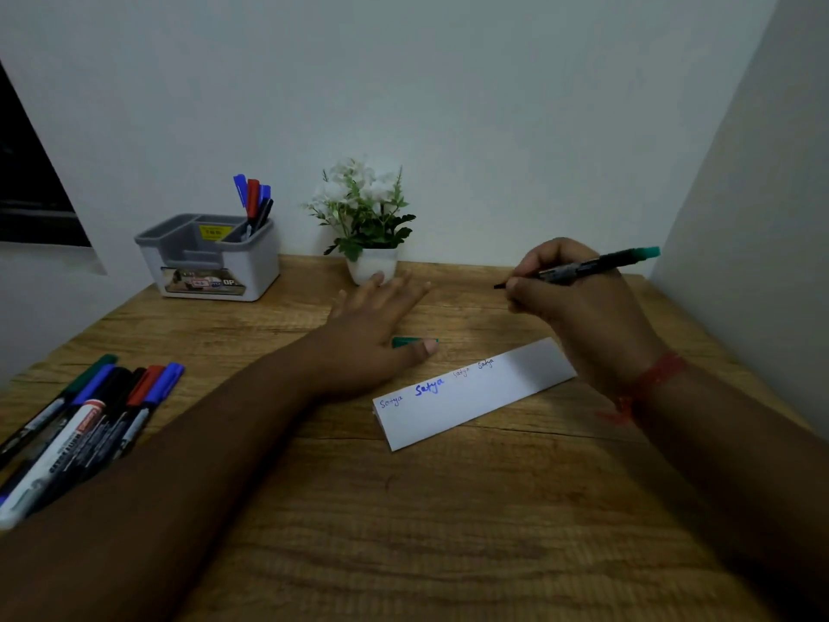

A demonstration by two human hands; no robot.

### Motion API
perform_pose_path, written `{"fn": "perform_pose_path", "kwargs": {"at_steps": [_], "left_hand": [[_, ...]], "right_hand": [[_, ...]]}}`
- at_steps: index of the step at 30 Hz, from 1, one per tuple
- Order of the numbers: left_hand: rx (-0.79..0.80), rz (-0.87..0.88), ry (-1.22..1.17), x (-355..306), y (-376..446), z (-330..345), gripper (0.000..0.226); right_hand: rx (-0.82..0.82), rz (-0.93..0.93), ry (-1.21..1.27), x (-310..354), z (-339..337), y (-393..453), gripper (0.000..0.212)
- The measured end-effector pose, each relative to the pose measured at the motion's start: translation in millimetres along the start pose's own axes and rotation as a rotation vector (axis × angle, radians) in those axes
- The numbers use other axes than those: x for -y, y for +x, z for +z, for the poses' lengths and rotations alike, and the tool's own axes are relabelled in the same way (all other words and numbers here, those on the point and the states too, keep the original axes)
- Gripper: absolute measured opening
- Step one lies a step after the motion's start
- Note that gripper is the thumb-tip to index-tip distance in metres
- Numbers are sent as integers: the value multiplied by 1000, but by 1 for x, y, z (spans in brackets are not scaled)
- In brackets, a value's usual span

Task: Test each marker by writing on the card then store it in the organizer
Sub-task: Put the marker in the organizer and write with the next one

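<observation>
I see my right hand (578,303) gripping uncapped green marker (583,268) above card (475,397), left hand (381,325) fingers (394,285) released flat on tabletop (403,509), thumb touching green cap (406,342), organizer (211,258) at far left edge

bare desk (403,531) near, plant (365,217) blocks the back

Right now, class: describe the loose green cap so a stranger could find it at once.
Start at the wooden desk and find the white card. Just beyond its long edge lies the green cap, by the left hand thumb. It is the only loose cap, far shorter than any marker.
</observation>
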State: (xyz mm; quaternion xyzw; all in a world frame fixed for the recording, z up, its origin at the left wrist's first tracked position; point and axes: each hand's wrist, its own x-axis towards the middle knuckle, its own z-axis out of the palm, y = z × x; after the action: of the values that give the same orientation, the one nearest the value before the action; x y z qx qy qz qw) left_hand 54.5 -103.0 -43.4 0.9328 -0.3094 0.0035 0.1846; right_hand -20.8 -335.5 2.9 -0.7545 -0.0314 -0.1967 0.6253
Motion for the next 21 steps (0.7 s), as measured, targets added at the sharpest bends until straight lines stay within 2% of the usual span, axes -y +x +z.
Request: {"fn": "perform_pose_path", "kwargs": {"at_steps": [2,9,12,21], "left_hand": [[27,25,94,0,3,2,87],[115,52,204,-6,6,7,82],[152,53,233,-8,7,7,85],[238,51,285,-9,11,12,87]], "right_hand": [[59,12,-175,-3,-9,-7,10],[219,141,-319,-21,-12,-32,5],[270,144,-326,-23,-10,-32,5],[271,159,-287,-27,-11,-29,5]]}}
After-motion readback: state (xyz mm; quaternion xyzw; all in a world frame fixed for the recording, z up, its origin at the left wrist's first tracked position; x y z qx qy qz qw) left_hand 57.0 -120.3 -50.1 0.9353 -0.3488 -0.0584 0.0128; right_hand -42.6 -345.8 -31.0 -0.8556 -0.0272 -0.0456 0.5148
